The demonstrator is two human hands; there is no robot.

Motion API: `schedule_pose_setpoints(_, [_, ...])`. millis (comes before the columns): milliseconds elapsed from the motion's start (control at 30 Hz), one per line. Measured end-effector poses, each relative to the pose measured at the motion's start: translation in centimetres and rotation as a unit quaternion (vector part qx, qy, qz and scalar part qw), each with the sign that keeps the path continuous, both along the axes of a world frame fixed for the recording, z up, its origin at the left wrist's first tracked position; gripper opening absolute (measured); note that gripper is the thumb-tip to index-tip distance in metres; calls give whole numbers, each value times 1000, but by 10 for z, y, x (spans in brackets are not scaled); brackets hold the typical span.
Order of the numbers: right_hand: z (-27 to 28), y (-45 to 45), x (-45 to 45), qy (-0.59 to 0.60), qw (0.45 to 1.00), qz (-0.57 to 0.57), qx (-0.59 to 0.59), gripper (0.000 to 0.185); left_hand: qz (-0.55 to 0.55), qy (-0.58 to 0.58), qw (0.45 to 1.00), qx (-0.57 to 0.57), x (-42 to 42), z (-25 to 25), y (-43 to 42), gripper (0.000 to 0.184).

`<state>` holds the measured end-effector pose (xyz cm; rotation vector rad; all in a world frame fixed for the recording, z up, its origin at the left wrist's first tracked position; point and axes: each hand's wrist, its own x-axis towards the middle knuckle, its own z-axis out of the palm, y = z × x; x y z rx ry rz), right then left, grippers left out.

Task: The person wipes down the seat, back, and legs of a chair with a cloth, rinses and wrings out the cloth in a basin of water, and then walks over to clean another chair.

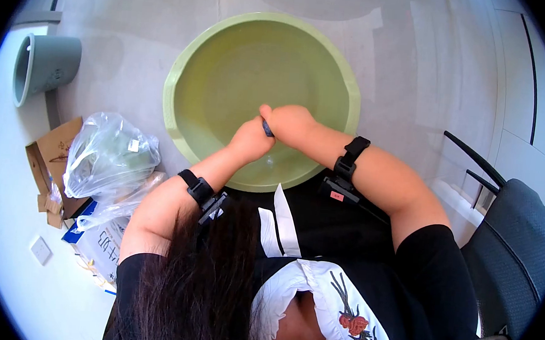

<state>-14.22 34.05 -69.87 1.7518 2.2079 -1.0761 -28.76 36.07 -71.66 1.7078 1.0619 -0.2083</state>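
Note:
A large light-green basin stands on the floor in front of me. Over its near half my left hand and my right hand are closed and pressed together. A bit of a small dark blue thing, possibly cloth, shows between the two fists; most of it is hidden by the fingers. Both hands appear closed around it. Whether the basin holds water I cannot tell for sure.
A grey-green bin is at the upper left. Below it are an open cardboard box, a clear plastic bag and a blue-and-white carton. On the right stands a black chair.

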Motion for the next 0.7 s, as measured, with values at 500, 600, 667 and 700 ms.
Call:
schedule_pose_setpoints(500, [13, 15, 1, 6, 995, -95, 2, 25, -19, 24, 999, 43, 2, 19, 28, 35])
schedule_pose_setpoints(600, [-1, 6, 10, 47, 990, -115, -63, 41, -97, -44, 979, 172, -5, 32, 38, 43])
schedule_pose_setpoints(667, [6, 3, 20, 64, 987, -108, -104, 50, -144, -95, 947, 270, -12, 41, 40, 48])
schedule_pose_setpoints(700, [11, 5, 25, 71, 985, -103, -121, 54, -145, -74, 948, 273, -17, 46, 41, 49])
